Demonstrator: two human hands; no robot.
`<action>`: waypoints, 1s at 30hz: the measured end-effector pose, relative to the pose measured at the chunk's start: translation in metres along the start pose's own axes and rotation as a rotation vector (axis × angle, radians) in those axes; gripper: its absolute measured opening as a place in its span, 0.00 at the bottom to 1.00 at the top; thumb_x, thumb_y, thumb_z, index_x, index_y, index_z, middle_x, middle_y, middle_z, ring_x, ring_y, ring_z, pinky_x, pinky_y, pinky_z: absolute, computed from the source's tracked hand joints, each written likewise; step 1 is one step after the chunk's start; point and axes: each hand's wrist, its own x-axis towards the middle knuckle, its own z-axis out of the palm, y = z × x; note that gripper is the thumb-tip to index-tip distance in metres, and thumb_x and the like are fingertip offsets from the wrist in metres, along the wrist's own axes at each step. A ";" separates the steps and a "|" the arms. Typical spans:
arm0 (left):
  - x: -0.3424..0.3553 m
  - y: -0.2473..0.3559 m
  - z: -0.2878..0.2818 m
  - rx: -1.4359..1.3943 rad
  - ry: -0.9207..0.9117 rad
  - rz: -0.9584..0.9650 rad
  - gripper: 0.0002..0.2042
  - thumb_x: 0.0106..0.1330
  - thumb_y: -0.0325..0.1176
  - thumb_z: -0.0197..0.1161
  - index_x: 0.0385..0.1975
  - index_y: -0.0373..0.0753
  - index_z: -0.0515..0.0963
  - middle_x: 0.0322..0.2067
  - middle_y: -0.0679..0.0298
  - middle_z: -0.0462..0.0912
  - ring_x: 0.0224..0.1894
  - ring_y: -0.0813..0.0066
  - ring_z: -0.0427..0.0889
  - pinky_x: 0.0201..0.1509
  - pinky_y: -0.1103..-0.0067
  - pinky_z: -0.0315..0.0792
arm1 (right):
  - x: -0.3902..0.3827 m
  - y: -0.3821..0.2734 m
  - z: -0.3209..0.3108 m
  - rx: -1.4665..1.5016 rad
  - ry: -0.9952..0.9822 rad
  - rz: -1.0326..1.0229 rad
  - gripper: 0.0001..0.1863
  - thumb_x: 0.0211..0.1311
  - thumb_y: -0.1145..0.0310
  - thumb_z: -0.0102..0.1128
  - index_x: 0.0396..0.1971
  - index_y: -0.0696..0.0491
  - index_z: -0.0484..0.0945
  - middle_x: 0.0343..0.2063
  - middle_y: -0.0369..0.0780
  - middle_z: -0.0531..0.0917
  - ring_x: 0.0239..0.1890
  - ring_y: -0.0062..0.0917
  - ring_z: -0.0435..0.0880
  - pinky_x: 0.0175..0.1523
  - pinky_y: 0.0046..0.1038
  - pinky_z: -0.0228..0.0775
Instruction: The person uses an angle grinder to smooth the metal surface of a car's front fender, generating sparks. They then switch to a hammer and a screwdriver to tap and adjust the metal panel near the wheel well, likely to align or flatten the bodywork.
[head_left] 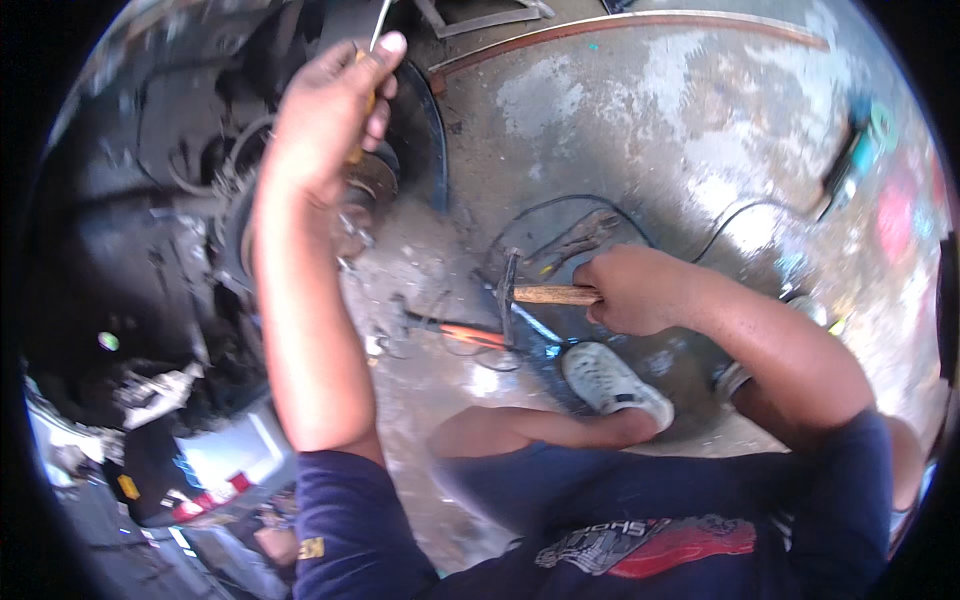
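My left hand [322,115] is raised at the upper left, its fingers wrapped around the yellow handle of a screwdriver [381,20]. The thin metal shaft points up and away past my thumb; its tip is out of view. Just below that hand is a rusty, round wheel hub [372,185], partly covered by my wrist. My right hand [640,290] grips the wooden handle of a hammer [548,295] near its end. The dark hammer head points left, above the floor and apart from the hub.
Below the hammer lies an orange-handled tool [472,336]. A dark cable [575,198] runs across the wet concrete toward a green power tool [858,150]. A long rusty metal strip [620,22] lies far off. Dark vehicle parts [120,230] fill the left; a grey bin [270,440] stands lower left.
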 end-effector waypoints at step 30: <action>-0.001 -0.099 -0.015 -0.150 0.299 0.620 0.12 0.68 0.36 0.69 0.41 0.33 0.90 0.28 0.56 0.89 0.29 0.68 0.85 0.37 0.70 0.78 | -0.036 -0.010 0.006 -0.079 -0.083 0.625 0.21 0.67 0.66 0.71 0.57 0.58 0.80 0.40 0.50 0.87 0.42 0.36 0.86 0.52 0.36 0.77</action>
